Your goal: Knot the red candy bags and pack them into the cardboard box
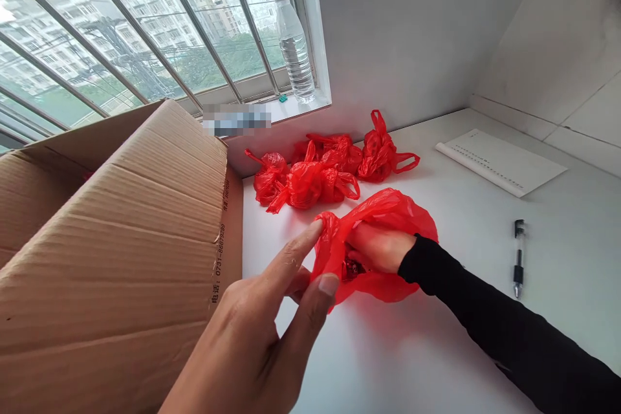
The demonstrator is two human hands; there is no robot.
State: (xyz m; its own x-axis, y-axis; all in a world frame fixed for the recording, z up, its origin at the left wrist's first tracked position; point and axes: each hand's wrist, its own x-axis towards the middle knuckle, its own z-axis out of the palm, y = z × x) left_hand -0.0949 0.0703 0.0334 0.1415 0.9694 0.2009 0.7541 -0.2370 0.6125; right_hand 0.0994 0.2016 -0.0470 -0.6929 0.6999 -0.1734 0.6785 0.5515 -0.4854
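Observation:
A red plastic bag lies opened out on the white table. At its left side, my left hand pinches the bag's rim between thumb and fingers. My right hand, in a black sleeve, reaches into the bag's mouth from the right. Its fingers are hidden inside the bag, so I cannot see whether they hold anything. Beside those fingers shows a small, shiny dark red item, partly covered by the plastic; its kind is unclear.
Several tied red bags sit behind, against the wall. A large cardboard box stands at left with raised flaps. A pen and a white paper pad lie at right. A water bottle stands on the windowsill.

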